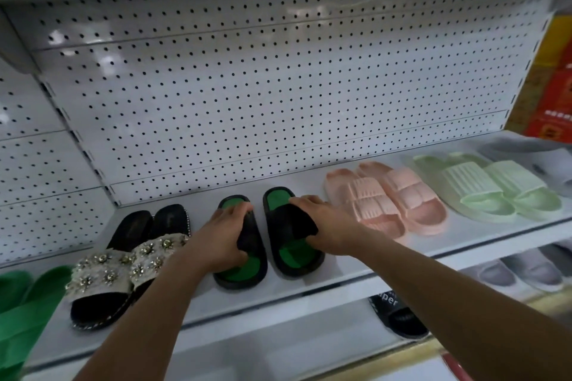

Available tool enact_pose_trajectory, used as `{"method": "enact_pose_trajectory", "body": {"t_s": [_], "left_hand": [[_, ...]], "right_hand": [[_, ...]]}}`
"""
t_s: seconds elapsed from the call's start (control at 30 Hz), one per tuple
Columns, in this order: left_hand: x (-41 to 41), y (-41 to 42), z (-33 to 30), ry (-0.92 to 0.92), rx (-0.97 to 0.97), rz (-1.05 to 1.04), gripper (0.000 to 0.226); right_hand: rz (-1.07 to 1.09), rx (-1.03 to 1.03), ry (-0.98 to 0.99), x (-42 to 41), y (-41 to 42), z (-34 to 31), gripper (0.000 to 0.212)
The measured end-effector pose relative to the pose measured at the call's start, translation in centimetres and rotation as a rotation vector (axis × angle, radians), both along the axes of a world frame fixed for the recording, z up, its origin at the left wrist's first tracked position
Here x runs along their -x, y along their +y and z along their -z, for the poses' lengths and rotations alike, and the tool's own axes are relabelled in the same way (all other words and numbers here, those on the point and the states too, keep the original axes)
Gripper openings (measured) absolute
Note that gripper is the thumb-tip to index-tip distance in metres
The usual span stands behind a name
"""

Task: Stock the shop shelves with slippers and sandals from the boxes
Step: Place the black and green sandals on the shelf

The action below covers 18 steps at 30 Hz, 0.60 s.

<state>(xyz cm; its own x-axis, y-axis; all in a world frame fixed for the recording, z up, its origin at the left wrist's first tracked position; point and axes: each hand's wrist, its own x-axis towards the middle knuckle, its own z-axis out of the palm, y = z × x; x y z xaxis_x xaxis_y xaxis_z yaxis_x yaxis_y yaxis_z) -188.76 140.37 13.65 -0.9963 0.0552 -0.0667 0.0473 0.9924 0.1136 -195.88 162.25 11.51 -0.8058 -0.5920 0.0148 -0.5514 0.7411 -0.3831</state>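
Observation:
Two black slippers with green insoles lie side by side on the white shelf (346, 271), toes pointing at the pegboard. My left hand (221, 237) grips the strap of the left slipper (244, 271), fingers over the top and thumb under it. My right hand (325, 223) holds the strap of the right slipper (286, 254) the same way. Both slippers rest flat on the shelf, a small gap between them.
On the same shelf lie a jewelled black pair (123, 260) and a green pair (21, 309) to the left, with a pink pair (387, 198) and a pale green pair (489, 189) to the right. A white pegboard (247, 86) backs the shelf. Lower shelves hold grey slippers (523, 269) and a black one (399, 315).

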Motion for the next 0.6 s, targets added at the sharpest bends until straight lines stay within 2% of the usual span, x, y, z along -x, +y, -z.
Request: {"method": "enact_pose_trajectory", "body": {"t_s": [0.13, 0.2, 0.33, 0.4, 0.53, 0.6], "left_hand": [[-0.1, -0.3, -0.1, -0.019, 0.013, -0.015, 0.101], [-0.3, 0.0, -0.7, 0.016, -0.027, -0.022, 0.1], [-0.6, 2.7, -1.7, 0.259, -0.423, -0.019, 0.069], [-0.8, 5.4, -1.8, 0.305, -0.638, 0.032, 0.053], [-1.2, 11.4, -1.4, 0.205, -0.967, 0.109, 0.03], [-1.3, 14.3, -1.2, 0.109, -1.085, 0.117, 0.027]], "right_hand": [[0.023, 0.052, 0.0, -0.8, 0.3, 0.2, 0.084], [0.067, 0.155, 0.034, -1.6, 0.9, 0.1, 0.08], [0.26, 0.36, 0.166, -3.4, 4.0, -0.2, 0.051], [0.316, 0.447, 0.236, -4.3, 6.2, -0.1, 0.039], [0.418, 0.555, 0.202, -6.1, 11.0, 0.5, 0.031], [0.459, 0.584, 0.217, -7.0, 13.5, 0.7, 0.032]]}}
